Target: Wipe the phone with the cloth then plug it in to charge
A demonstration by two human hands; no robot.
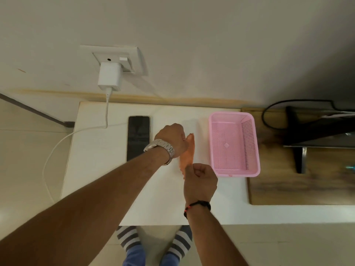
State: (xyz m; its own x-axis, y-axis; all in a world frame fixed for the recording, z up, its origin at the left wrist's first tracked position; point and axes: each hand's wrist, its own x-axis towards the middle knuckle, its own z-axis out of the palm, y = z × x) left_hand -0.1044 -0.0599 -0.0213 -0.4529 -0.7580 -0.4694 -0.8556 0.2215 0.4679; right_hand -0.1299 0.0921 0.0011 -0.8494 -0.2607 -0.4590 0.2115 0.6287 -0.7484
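Note:
A dark phone (138, 137) lies face up on the white table (107, 169), left of my hands. An orange cloth (188, 156) is stretched between both hands above the table. My left hand (172, 139), with a metal watch on the wrist, grips the cloth's far end. My right hand (199, 179) pinches its near end. A white charger (109, 76) sits in the wall socket (132, 58). Its white cable (57, 146) runs down onto the table beside the phone and loops off the left edge. The cable's plug end is out of sight.
A pink perforated basket (234, 144) stands just right of the cloth. Beyond it is a wooden surface (278, 185) with a dark stand (317, 129) and a black cable (269, 116). Striped socks (153, 240) show below the table's front edge.

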